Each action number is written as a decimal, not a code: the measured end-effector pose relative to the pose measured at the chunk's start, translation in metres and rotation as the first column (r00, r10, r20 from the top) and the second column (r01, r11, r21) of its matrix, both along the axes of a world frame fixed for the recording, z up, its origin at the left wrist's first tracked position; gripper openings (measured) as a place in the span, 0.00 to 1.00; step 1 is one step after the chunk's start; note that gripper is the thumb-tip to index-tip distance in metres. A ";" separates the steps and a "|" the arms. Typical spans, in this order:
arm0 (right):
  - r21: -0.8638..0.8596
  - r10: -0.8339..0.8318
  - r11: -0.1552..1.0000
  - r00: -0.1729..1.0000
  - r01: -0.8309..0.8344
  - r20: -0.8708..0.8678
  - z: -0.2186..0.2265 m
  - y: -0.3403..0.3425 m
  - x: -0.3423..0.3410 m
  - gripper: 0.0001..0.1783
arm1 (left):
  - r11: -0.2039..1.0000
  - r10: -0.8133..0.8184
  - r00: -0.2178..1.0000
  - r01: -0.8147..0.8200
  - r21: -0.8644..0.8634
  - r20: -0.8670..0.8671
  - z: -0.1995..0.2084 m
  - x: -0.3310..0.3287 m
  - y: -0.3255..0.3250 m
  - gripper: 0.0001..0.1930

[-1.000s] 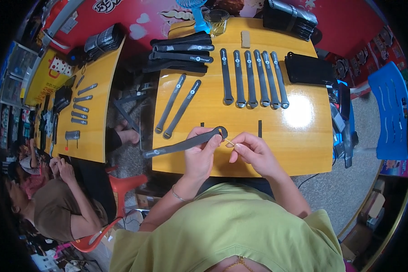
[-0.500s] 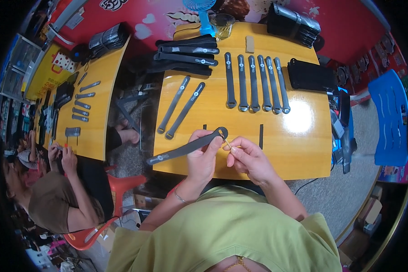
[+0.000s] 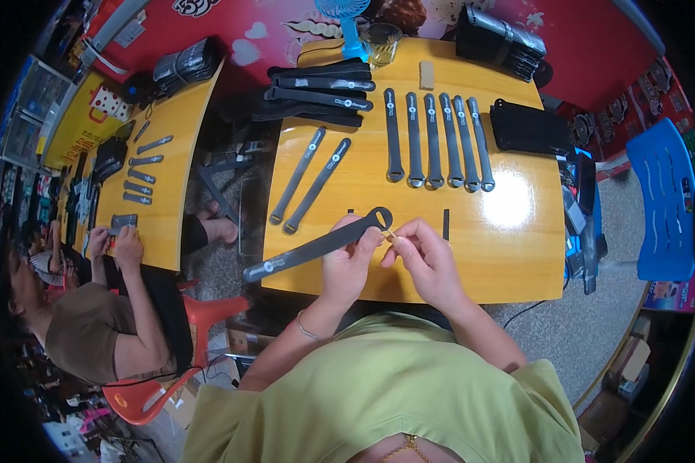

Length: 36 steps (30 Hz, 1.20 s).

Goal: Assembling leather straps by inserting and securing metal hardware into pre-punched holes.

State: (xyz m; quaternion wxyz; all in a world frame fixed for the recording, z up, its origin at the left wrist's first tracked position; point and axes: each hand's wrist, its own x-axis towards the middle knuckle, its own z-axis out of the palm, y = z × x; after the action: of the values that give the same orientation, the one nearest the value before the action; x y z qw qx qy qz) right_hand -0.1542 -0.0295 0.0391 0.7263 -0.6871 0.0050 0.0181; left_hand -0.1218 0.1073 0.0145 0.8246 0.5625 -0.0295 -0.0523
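Head view: left hand grips a grey strap, right hand pinches a small pin at its ring, near the yellow table's front edge; more straps behind.

Long matt dark-grey rubbery strap with ring end; five like grey straps, dull-finished; glossy varnished yellow wooden table with bright glare; clear smooth glass cup; blue plastic chair.
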 end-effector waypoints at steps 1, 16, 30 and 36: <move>0.012 -0.001 1.000 1.000 0.000 0.022 -0.001 0.000 0.001 0.05 | 0.997 -0.017 0.997 0.011 0.079 0.080 -0.001 0.002 0.002 0.03; 0.202 0.041 0.979 0.999 -0.038 -0.012 -0.006 0.003 0.001 0.06 | 0.946 -0.116 0.966 0.035 0.323 0.233 0.002 0.008 0.003 0.10; 0.077 -0.010 0.997 0.996 0.003 0.089 0.004 0.000 0.010 0.08 | 0.911 -0.144 0.961 0.037 0.412 0.234 0.008 0.002 0.003 0.12; -0.285 -0.050 0.939 0.896 0.193 0.442 0.006 -0.005 0.020 0.20 | 0.958 -0.125 0.984 0.086 0.273 0.127 0.007 -0.001 0.000 0.13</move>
State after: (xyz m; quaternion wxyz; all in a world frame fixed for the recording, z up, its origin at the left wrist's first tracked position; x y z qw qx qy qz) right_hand -0.1344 -0.0345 0.0452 0.5876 -0.7814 -0.1080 -0.1802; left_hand -0.1232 0.1073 0.0210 0.7332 0.6683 -0.1112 -0.0593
